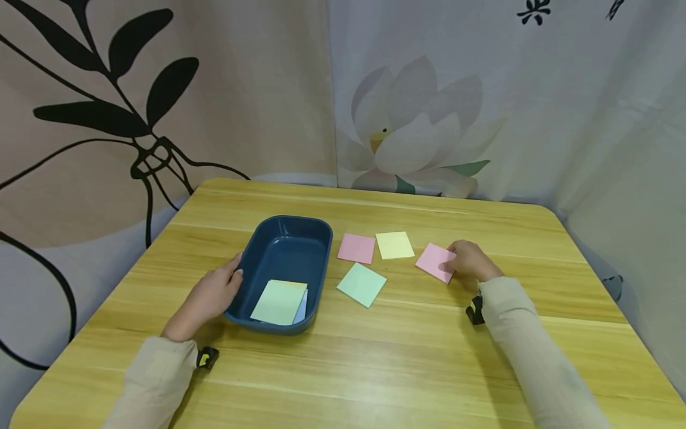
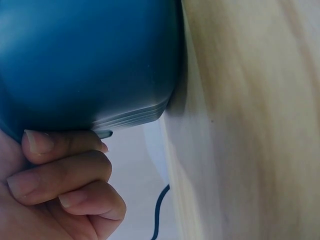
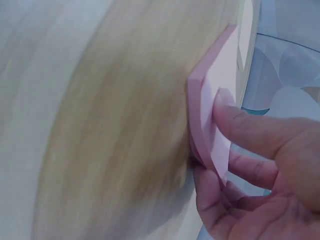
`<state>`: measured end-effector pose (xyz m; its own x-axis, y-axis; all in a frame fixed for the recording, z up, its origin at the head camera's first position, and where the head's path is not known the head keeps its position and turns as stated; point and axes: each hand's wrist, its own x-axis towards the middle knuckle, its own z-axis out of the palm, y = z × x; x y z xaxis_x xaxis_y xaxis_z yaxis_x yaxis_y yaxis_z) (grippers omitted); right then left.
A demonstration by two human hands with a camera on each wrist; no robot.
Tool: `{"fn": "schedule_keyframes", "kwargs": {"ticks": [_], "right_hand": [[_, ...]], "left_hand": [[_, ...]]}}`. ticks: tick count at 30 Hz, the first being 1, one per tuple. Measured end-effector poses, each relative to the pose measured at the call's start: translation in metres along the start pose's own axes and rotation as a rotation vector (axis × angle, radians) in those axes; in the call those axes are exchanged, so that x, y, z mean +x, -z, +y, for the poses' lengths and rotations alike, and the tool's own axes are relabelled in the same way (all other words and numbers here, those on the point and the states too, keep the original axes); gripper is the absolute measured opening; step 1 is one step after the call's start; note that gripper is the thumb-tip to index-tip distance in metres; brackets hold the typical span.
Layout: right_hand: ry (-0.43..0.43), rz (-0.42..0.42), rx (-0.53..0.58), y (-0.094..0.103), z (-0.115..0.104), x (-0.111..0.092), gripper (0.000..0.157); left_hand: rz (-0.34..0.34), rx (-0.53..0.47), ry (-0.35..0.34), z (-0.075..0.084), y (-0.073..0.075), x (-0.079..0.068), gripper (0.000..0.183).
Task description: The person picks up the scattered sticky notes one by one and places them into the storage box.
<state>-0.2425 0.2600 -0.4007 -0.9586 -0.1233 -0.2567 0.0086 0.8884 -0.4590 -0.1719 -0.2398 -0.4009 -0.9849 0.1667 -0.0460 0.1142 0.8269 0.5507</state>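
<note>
In the head view my left hand [image 1: 211,295] grips the left side of a dark blue plastic tub [image 1: 284,256]. Its fingers curl under the tub's wall in the left wrist view. Inside the near end of the tub lies a pale green sticky note pad [image 1: 278,302], overlapping a blue pad [image 1: 301,310] and a sliver of yellow. My right hand [image 1: 474,262] pinches a pink sticky note pad [image 1: 434,262] by its right corner. The right wrist view shows the thumb on top of this pad [image 3: 227,65], fingers beneath, its edge bent and tilted close over the table.
Between tub and right hand lie another pink pad [image 1: 356,248], a yellow pad [image 1: 395,245] and a light green pad [image 1: 361,285], flat on the wooden table [image 1: 375,363]. Printed curtains [image 1: 268,89] hang behind the table's far edge.
</note>
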Motion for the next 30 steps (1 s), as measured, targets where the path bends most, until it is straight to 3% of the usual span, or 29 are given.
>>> {"fn": "schedule_keyframes", "kwargs": {"ticks": [12,21,30], "right_hand": [[0.036,0.078,0.024,0.000,0.003,-0.002,0.022],[0.028,0.118,0.011,0.002,0.004,-0.002,0.022],[-0.008,0.053,0.036,0.016,-0.007,-0.006,0.026]], "left_hand": [[0.001,-0.003,0.001,-0.001,0.000,-0.001,0.054],[0.003,0.002,0.000,-0.001,-0.001,0.000,0.053],[-0.006,0.003,-0.002,-0.001,0.000,0.000,0.054]]}}
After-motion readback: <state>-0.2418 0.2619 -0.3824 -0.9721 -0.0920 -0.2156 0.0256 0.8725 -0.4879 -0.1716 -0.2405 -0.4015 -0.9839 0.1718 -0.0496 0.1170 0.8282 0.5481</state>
